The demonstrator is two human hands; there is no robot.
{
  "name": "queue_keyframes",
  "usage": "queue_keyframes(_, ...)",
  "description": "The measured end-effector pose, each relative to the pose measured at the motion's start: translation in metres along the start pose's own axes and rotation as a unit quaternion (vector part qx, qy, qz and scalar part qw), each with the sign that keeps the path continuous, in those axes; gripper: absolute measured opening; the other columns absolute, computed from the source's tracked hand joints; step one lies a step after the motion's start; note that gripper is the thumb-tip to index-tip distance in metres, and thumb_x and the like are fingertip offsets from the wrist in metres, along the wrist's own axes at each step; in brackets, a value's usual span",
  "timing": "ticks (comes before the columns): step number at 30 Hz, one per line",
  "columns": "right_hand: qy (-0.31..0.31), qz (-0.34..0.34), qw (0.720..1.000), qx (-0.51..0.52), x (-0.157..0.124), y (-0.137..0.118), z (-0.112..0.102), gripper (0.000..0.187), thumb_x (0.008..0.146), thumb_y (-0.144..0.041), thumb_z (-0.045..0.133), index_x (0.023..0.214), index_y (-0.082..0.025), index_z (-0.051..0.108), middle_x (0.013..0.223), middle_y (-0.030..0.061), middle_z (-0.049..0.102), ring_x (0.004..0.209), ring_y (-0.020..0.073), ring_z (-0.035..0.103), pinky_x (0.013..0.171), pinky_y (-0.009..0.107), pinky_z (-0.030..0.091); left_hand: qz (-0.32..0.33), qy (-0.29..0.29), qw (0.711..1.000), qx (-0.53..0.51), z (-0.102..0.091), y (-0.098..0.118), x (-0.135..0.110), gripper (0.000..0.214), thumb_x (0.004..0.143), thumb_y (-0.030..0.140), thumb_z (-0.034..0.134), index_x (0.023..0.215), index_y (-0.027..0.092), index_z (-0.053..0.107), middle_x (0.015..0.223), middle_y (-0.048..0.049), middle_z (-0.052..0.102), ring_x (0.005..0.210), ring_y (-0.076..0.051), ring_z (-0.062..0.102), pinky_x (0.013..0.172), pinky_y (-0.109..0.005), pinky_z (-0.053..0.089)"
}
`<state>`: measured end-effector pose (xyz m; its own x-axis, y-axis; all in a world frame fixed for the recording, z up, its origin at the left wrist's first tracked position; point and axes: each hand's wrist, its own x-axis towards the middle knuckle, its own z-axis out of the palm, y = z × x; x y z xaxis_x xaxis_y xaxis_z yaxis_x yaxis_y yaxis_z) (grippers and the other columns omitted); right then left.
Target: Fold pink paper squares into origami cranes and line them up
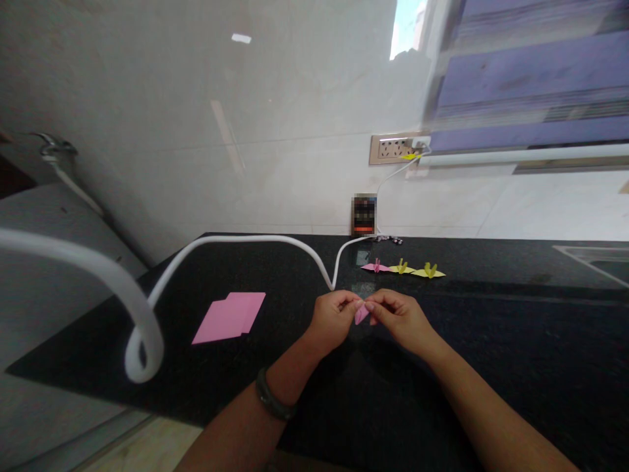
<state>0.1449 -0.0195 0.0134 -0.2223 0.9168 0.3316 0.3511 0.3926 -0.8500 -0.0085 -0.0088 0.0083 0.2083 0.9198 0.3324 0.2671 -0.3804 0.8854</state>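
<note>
Black counter [491, 367]: pink paper [361, 315] between fingers [354, 302].

1. We see both hands, left hand [334, 318] and right hand [399, 318], meeting over the black counter [515, 341] on a small pink folded paper [362, 314], which they pinch between them.
2. To the right of the right hand, we find the counter bare as far as the sink rim [590, 259].
3. Just behind the hands, a white cable [246, 240] dips to the counter; three folded paper cranes [403, 268] sit near it.
4. To the left, pink paper sheets [230, 316] lie flat, well apart from the left hand, with bare counter between.
5. At the far left, the cable's loop [142, 347] stands over the counter edge.
</note>
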Motion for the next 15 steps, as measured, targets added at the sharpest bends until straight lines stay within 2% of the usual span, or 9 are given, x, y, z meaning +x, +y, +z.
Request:
queue_keyframes(7,0.018,-0.014,1.0,-0.009,-0.0022,-0.0003,0.0057,0.016,0.075,-0.026,0.048,0.069,-0.016,0.059,0.057,0.0008,0.056,0.051,0.0108,0.051,0.049,0.022,0.041,-0.017,-0.018,1.0,-0.014,-0.0009,0.0009,-0.0014,0.018,0.071,0.028,0.049,0.07,0.013,0.059,0.062,-0.0024,0.059,0.056,-0.011,0.052,0.052,-0.02,0.039)
queue_keyframes(12,0.02,-0.016,0.999,-0.036,-0.0015,0.0035,0.0028,0.017,0.076,-0.026,0.047,0.069,-0.016,0.059,0.058,0.001,0.056,0.051,0.0107,0.05,0.049,0.022,0.041,-0.024,-0.043,0.998,-0.028,-0.0006,-0.0025,0.0012,0.024,0.074,0.029,0.044,0.074,0.013,0.061,0.068,-0.0038,0.061,0.063,-0.012,0.055,0.058,-0.022,0.041)
queue_keyframes(15,0.024,-0.032,0.997,-0.068,-0.0003,0.0047,0.0006,0.017,0.076,-0.025,0.047,0.068,-0.016,0.059,0.058,0.0012,0.056,0.053,0.0114,0.05,0.05,0.023,0.04,-0.019,-0.031,0.999,-0.003,-0.0008,-0.0053,0.0028,0.023,0.074,0.03,0.044,0.079,0.014,0.061,0.072,-0.0039,0.062,0.065,-0.013,0.055,0.06,-0.022,0.041)
